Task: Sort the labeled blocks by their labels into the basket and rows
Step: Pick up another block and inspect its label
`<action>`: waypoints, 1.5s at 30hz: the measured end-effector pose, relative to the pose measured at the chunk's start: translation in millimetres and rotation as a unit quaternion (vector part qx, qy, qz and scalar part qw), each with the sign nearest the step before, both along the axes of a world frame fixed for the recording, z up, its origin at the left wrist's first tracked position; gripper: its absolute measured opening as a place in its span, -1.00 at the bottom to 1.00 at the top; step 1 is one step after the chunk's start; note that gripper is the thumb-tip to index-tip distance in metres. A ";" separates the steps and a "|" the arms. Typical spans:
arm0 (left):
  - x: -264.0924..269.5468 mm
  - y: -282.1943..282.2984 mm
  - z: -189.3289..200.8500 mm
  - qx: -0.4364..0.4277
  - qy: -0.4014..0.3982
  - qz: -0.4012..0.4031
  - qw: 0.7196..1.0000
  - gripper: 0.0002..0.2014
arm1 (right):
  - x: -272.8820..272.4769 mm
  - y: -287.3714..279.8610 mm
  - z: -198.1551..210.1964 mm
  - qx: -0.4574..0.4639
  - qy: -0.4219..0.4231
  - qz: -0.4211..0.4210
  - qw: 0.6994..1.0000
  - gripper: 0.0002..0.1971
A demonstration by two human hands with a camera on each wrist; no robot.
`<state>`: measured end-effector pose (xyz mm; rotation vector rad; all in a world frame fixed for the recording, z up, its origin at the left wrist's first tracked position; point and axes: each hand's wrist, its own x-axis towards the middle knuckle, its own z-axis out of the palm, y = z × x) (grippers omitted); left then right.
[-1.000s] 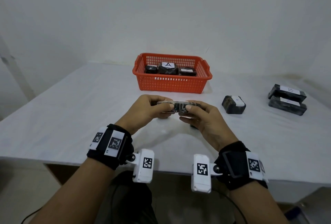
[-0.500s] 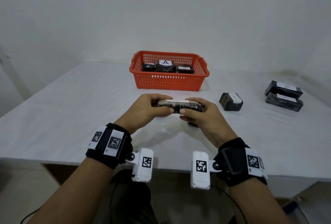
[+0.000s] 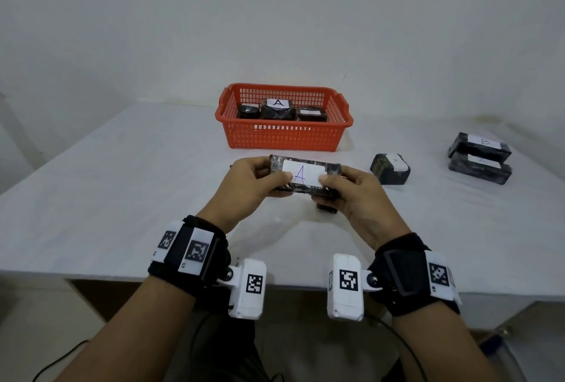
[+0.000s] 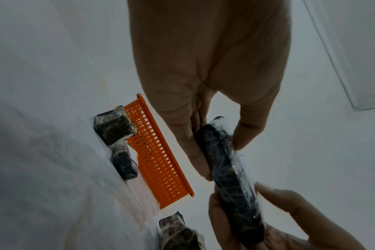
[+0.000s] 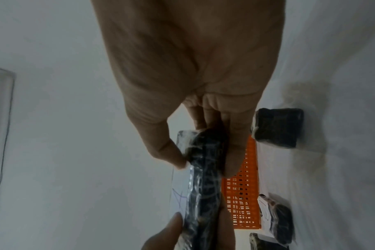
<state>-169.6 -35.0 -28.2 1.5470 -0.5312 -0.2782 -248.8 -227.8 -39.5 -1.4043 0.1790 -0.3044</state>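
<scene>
Both hands hold one dark wrapped block (image 3: 332, 168) above the table's front middle, its white label marked "A" facing me. My left hand (image 3: 275, 172) pinches the block's left end between thumb and fingers, and my right hand (image 3: 328, 186) pinches the right end. The left wrist view shows the block (image 4: 227, 169) edge-on in my left hand (image 4: 222, 160). It is also edge-on in the right wrist view, block (image 5: 206, 177) in right hand (image 5: 206, 167). Behind stands the orange basket (image 3: 284, 137) holding three dark blocks, the middle one (image 3: 276, 111) labeled "A".
A single labeled block (image 3: 389, 169) lies right of my hands. Two long labeled blocks (image 3: 478, 147) (image 3: 480, 169) lie side by side at the far right. A small dark object (image 3: 327, 208) shows under my right hand. The white table (image 3: 122, 198) ends at a wall.
The block, held edge-on before, has been tipped so its "A" label faces up toward me. Both hands kept their hold on its ends.
</scene>
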 end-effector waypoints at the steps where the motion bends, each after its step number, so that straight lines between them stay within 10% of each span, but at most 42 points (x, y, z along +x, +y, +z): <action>1: -0.4 -0.5 -0.5 0.004 -0.005 0.001 1.000 -0.78 | -0.4 0.7 0.7 -0.011 0.001 0.000 1.000 -0.75; 45: -11.5 -3.3 -3.6 0.003 -0.024 -0.002 1.000 -0.82 | -13.7 -4.2 1.3 -0.016 -0.014 0.000 1.000 -0.77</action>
